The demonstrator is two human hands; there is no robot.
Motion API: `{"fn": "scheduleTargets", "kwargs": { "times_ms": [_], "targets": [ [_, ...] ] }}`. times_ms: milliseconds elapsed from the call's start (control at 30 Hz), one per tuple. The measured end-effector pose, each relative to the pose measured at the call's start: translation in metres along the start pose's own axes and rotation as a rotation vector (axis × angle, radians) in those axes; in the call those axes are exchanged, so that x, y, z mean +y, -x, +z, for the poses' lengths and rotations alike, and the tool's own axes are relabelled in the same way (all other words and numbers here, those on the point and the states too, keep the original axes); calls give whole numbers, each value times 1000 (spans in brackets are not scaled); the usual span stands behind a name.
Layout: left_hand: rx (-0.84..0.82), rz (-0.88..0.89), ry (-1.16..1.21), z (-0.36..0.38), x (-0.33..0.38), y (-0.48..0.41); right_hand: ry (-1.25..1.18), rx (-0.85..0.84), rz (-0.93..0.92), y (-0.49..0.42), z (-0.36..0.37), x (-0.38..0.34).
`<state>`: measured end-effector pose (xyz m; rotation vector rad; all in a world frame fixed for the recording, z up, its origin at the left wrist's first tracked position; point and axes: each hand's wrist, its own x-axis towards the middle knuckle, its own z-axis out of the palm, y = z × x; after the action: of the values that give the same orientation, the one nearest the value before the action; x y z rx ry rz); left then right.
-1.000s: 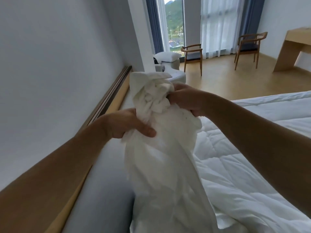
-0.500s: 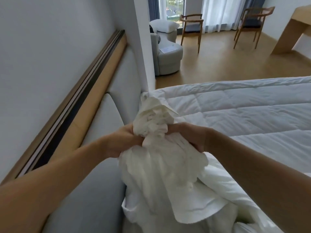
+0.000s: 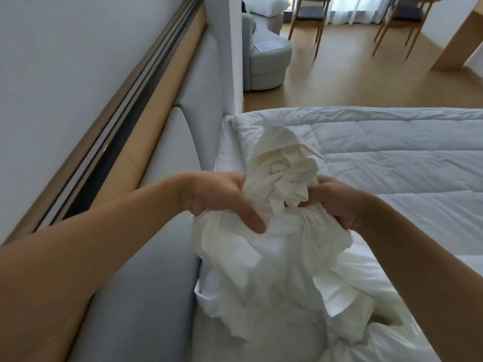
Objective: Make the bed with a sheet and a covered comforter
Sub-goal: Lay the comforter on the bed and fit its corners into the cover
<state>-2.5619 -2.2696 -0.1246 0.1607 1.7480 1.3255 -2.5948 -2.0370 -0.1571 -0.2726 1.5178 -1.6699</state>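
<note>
so your left hand (image 3: 222,202) and right hand (image 3: 337,202) are both clutching the bunched cover (image 3: 282,173) just above the quilted comforter (image 3: 397,152), right by the grey headboard (image 3: 162,257), with wood floor (image 3: 352,82), an armchair (image 3: 269,58) and a chair (image 3: 305,13) further back

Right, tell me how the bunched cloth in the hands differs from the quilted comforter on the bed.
The bunched cloth is gathered into crumpled folds; the quilted comforter lies spread flat. The left hand and right hand grip the cloth, its top held up; the comforter lies in neither hand. The cloth is plain; the comforter is stitched into padded panels. Both are white.
</note>
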Motion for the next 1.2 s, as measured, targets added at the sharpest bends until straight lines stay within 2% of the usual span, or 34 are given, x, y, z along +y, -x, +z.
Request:
{"fn": "scheduleTargets", "kwargs": {
  "times_ms": [133, 267, 400, 500, 633, 700, 767, 867, 933, 1033, 1200],
  "targets": [
    [-68, -43, -98, 4, 3, 6, 30, 13, -73, -1, 4, -9],
    [-104, 48, 84, 4, -3, 12, 47, -28, -96, 0, 9, -17],
    [-154, 82, 258, 2, -5, 6, 75, 4, -129, 1, 10, -26],
    [-94, 65, 259, 5, 0, 2, 119, 45, -150, 7, 12, -31],
    [-69, -53, 19, 13, 1, 2, 185, 67, -133, 9, 16, -23],
    [-46, -82, -26, 15, 1, 1, 164, 105, -98, 6, 16, -17],
    [-18, -18, 49, 14, 0, -1, 84, 104, -40, 6, 14, -13],
    [82, 83, 182, 5, -3, -6, -46, -109, 65, 10, 7, -8],
    [158, 136, 233, 0, -4, -9, 3, -213, 100, 15, 7, -6],
    [199, 171, 263, 2, -7, -12, 141, -211, 107, 20, 10, -6],
    [203, 122, 290, 9, -7, -15, 163, -175, 74, 22, 7, -5]
  ]
}}
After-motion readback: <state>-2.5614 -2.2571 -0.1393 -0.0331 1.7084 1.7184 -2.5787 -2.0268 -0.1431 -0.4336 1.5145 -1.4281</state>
